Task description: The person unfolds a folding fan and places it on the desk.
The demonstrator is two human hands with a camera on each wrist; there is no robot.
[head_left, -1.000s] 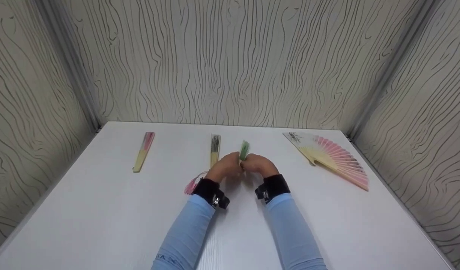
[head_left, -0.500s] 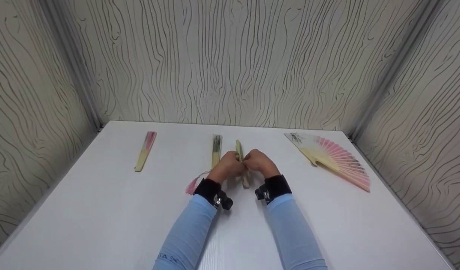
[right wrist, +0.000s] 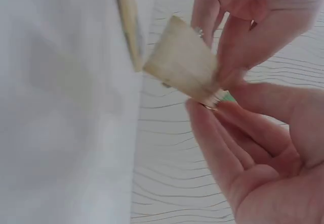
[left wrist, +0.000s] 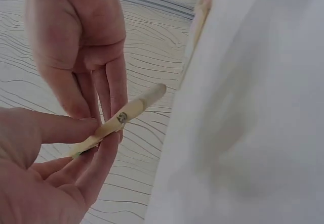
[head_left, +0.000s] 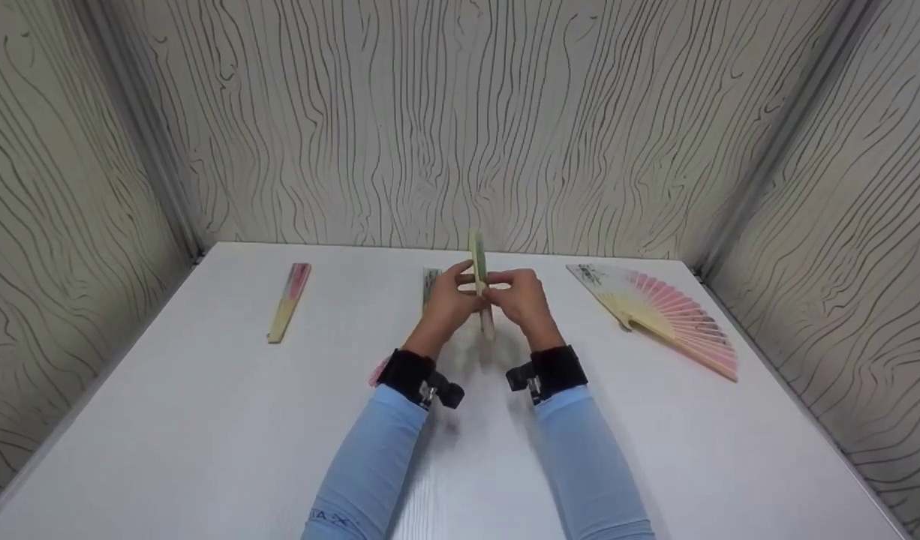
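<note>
Holding closed green folding fan upright above tabletop, mid-table near back wall. Left hand and right hand both pinch fan's ribs, fingers curled round it. Behind left hand: another closed fan flat on tabletop. Far left: closed pink fan. Right: open pink fan spread flat.

Both hands hold a folded fan upright above the table.
</note>
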